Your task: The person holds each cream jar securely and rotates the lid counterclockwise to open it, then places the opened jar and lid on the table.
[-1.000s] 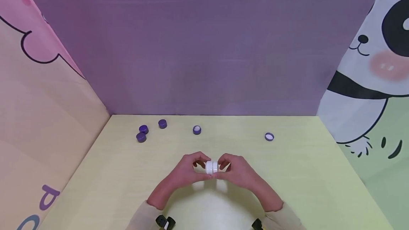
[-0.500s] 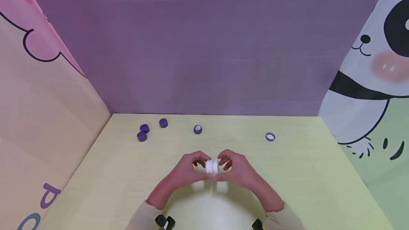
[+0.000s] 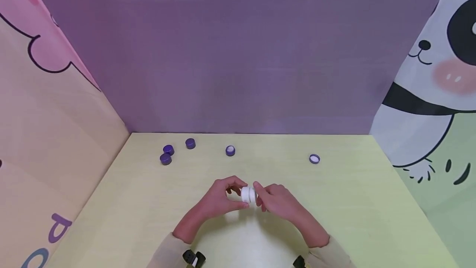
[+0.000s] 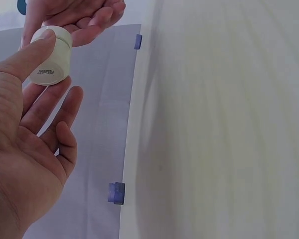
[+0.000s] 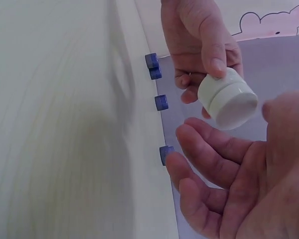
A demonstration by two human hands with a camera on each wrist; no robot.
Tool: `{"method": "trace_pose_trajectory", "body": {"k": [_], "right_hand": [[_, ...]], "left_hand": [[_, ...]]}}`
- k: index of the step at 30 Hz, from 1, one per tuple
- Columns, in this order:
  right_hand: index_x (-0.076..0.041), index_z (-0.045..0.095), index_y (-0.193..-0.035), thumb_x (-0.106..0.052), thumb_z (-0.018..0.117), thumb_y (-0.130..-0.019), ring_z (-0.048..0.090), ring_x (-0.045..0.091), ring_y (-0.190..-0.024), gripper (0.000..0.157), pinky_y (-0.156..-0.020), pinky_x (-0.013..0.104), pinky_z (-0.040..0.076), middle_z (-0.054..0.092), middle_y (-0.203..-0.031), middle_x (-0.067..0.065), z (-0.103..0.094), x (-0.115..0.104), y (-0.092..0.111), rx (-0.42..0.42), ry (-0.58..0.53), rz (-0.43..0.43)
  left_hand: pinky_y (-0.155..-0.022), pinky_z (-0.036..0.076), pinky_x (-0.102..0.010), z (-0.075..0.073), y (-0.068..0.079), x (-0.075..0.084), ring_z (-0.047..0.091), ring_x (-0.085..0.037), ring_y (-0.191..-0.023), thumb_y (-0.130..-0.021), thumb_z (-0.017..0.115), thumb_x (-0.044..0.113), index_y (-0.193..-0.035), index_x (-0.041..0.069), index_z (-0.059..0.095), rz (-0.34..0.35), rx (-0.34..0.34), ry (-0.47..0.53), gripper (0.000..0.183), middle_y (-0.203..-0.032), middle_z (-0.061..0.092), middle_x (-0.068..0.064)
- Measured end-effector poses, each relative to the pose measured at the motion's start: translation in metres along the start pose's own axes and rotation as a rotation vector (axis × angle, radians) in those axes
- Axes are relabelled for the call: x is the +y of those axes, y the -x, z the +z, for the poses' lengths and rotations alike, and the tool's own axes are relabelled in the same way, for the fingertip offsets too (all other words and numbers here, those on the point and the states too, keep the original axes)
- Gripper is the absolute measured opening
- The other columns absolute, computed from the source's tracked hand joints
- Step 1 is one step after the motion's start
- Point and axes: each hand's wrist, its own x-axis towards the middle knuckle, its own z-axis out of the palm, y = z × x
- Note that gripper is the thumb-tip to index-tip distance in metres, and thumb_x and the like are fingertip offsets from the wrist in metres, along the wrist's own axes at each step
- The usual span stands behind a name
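A small white jar (image 3: 245, 194) with a white lid lies on its side in the air above the table. My left hand (image 3: 223, 197) pinches the body of the jar (image 4: 52, 64) between thumb and fingertips, its printed base towards the left palm. Close by the lid end is my right hand (image 3: 280, 202). In the right wrist view a small gap shows between the right thumb (image 5: 271, 109) and the lid (image 5: 236, 107), and the right fingers are loosely bent around the air beside it.
Several purple caps lie along the back of the table: two touching caps (image 3: 165, 159) at left, another cap (image 3: 190, 143) beside them, one upturned cap (image 3: 230, 150) near the middle and one upturned cap (image 3: 314, 159) at right. A purple wall (image 3: 238, 61) stands behind.
My right hand has left the lid and turned over, its thumb now on the upper side instead of beneath. The left hand keeps its hold on the jar almost in place.
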Motion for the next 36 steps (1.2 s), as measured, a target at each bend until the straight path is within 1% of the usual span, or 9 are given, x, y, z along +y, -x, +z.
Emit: {"method": "trace_pose_trajectory", "body": {"k": [5, 11, 16, 17, 21, 24, 27, 31, 36], "right_hand": [[-0.012, 0.069, -0.089, -0.059, 0.046, -0.096, 0.057, 0.017, -0.062, 0.053, -0.057, 0.034, 0.044, 0.065, -0.072, 0.002, -0.002, -0.004, 0.0, -0.038, -0.015, -0.016], [-0.016, 0.069, -0.098, -0.042, 0.069, -0.089, 0.059, 0.015, -0.072, 0.027, -0.061, 0.032, 0.049, 0.064, -0.083, -0.004, -0.003, -0.002, -0.001, 0.017, -0.05, -0.146], [-0.011, 0.067, -0.1, -0.025, 0.081, -0.08, 0.061, 0.018, -0.07, 0.028, -0.06, 0.029, 0.05, 0.066, -0.091, -0.001, -0.004, -0.003, -0.001, 0.073, -0.105, -0.231], [-0.01, 0.066, -0.1, -0.023, 0.081, -0.079, 0.06, 0.02, -0.069, 0.029, -0.058, 0.03, 0.05, 0.066, -0.092, 0.0, -0.004, -0.004, 0.0, 0.075, -0.114, -0.233], [-0.007, 0.063, -0.104, -0.018, 0.082, -0.078, 0.06, 0.021, -0.068, 0.035, -0.056, 0.03, 0.05, 0.065, -0.095, 0.003, -0.003, -0.007, 0.002, 0.071, -0.138, -0.221], [-0.006, 0.06, -0.113, -0.015, 0.08, -0.079, 0.06, 0.021, -0.065, 0.04, -0.055, 0.029, 0.05, 0.064, -0.095, 0.005, -0.002, -0.006, 0.002, 0.065, -0.146, -0.225], [-0.007, 0.06, -0.117, -0.014, 0.078, -0.081, 0.06, 0.019, -0.062, 0.041, -0.054, 0.029, 0.05, 0.063, -0.094, 0.005, -0.002, -0.003, 0.002, 0.069, -0.137, -0.235], [-0.006, 0.06, -0.114, -0.013, 0.077, -0.082, 0.059, 0.02, -0.063, 0.037, -0.054, 0.028, 0.049, 0.061, -0.095, 0.005, -0.002, 0.0, 0.004, 0.08, -0.122, -0.219], [-0.003, 0.052, -0.109, -0.004, 0.075, -0.08, 0.057, 0.022, -0.066, 0.037, -0.054, 0.027, 0.048, 0.059, -0.095, 0.005, -0.002, 0.002, 0.005, 0.106, -0.137, -0.193]], "left_hand": [[-0.077, 0.045, -0.037, 0.0, 0.001, -0.006, 0.063, -0.02, -0.088, -0.075, 0.086, 0.024, -0.107, 0.022, 0.067, 0.042, 0.007, 0.0, 0.037, -0.099, 0.066, 0.012], [-0.075, 0.044, -0.038, -0.001, 0.001, -0.007, 0.063, -0.018, -0.087, -0.074, 0.086, 0.023, -0.106, 0.023, 0.067, 0.05, 0.017, -0.006, 0.037, -0.097, 0.066, 0.012], [-0.076, 0.043, -0.038, -0.002, -0.001, 0.001, 0.063, -0.023, -0.088, -0.075, 0.086, 0.019, -0.106, 0.019, 0.066, 0.027, 0.005, 0.004, 0.036, -0.097, 0.066, 0.009], [-0.076, 0.043, -0.038, -0.004, 0.0, 0.007, 0.063, -0.024, -0.088, -0.075, 0.085, 0.017, -0.106, 0.017, 0.066, 0.021, 0.0, 0.011, 0.036, -0.097, 0.066, 0.007], [-0.075, 0.045, -0.038, -0.003, 0.0, 0.005, 0.063, -0.022, -0.088, -0.077, 0.084, 0.02, -0.11, 0.018, 0.065, 0.013, -0.014, 0.012, 0.038, -0.095, 0.066, 0.008], [-0.073, 0.045, -0.036, 0.0, -0.002, -0.007, 0.062, -0.012, -0.087, -0.078, 0.083, 0.03, -0.115, 0.023, 0.065, 0.047, -0.019, -0.019, 0.042, -0.097, 0.065, 0.014], [-0.072, 0.044, -0.035, 0.0, -0.003, -0.006, 0.061, -0.01, -0.087, -0.079, 0.082, 0.031, -0.117, 0.024, 0.065, 0.074, -0.025, -0.044, 0.042, -0.098, 0.065, 0.015], [-0.073, 0.044, -0.036, 0.0, -0.002, -0.006, 0.06, -0.012, -0.087, -0.079, 0.083, 0.027, -0.113, 0.024, 0.065, 0.062, -0.035, -0.046, 0.039, -0.097, 0.065, 0.015], [-0.074, 0.044, -0.04, 0.002, -0.001, -0.006, 0.059, -0.014, -0.089, -0.079, 0.083, 0.022, -0.111, 0.023, 0.062, 0.059, -0.04, -0.036, 0.038, -0.097, 0.063, 0.013]]}}
